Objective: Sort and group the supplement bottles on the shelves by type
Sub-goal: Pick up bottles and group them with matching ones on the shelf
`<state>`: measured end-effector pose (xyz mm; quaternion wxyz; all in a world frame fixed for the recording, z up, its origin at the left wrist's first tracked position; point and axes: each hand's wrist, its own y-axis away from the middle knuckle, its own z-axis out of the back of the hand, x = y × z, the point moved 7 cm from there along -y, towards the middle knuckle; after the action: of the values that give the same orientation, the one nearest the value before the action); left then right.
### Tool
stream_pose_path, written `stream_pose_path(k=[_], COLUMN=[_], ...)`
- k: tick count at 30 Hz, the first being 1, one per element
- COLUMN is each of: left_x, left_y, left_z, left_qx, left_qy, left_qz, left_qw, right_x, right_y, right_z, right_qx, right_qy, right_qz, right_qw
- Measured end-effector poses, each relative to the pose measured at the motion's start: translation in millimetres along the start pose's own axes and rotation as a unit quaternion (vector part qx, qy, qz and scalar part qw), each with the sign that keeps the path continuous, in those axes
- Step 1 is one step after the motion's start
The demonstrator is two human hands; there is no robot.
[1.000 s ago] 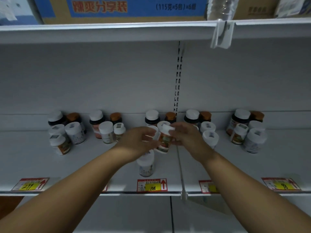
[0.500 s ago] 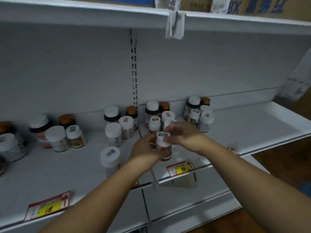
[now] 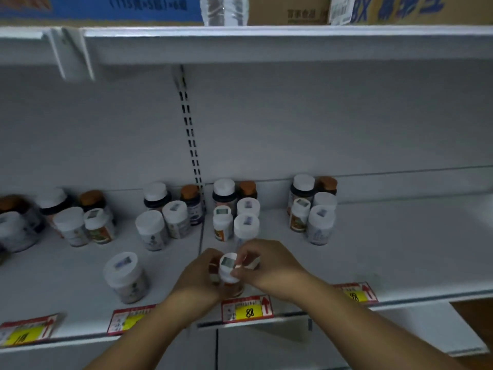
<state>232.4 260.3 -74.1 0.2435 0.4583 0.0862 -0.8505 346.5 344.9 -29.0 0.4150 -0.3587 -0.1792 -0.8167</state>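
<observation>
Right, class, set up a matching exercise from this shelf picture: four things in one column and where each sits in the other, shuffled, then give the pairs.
Things:
1. small bottle with orange label
2. lone wide white-capped bottle
3. price tag marked 88
4. cardboard boxes

Places:
A. on the shelf edge, below the hands
B. on the top shelf
C. held between left hand and right hand
D. standing alone, left of the hands

Pairs: 1-C, 2-D, 3-A, 4-B
</observation>
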Motion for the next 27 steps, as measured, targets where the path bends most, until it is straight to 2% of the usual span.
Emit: stream_pose_path(k=[3,5,7,8,11,16,18,21,24,27], left_x=[-1,-3,-5,-5,-10,-30,-37,-55,-83,-97], left_y=[5,10,15,18,26,24,17,6,2,3], left_z=[2,2,4,8,36,60,60,61,47,45], left_qx=[-0.008,0.008,0.057,0.077,0.07,-0.006,-0.032,-0.058,-0.022,-0.05], left_qy=[0.005,0.018,0.014,0.004,0.006,0.06,0.076,0.097,0.108,0.129], left_qz=[0.012,0.022,0.03,0.031,0.003,-0.035,-0.041,-0.059,-0.094,-0.119], left_qw=[1.0,1.0,0.998,0.997,0.998,0.998,0.996,0.992,0.989,0.983], right_x=[-2,-6,-15,-19,-34,-30,-27,-23,-3,16], right_y=[-5,-17,-30,-37,-53,-48,-42,-38,-40,-37], right_z=[-2,21,48,53,36,32,45,76,85,81], right_qx=[0.012,-0.089,-0.191,-0.195,-0.121,-0.154,-0.19,-0.216,-0.116,-0.066], right_qy=[-0.007,-0.014,-0.005,0.021,0.104,0.121,0.069,-0.156,-0.372,-0.41], right_qz=[0.047,0.082,0.095,0.096,0.085,0.11,0.092,0.033,0.035,0.047], right_qw=[0.999,0.993,0.977,0.976,0.984,0.974,0.975,0.963,0.92,0.909])
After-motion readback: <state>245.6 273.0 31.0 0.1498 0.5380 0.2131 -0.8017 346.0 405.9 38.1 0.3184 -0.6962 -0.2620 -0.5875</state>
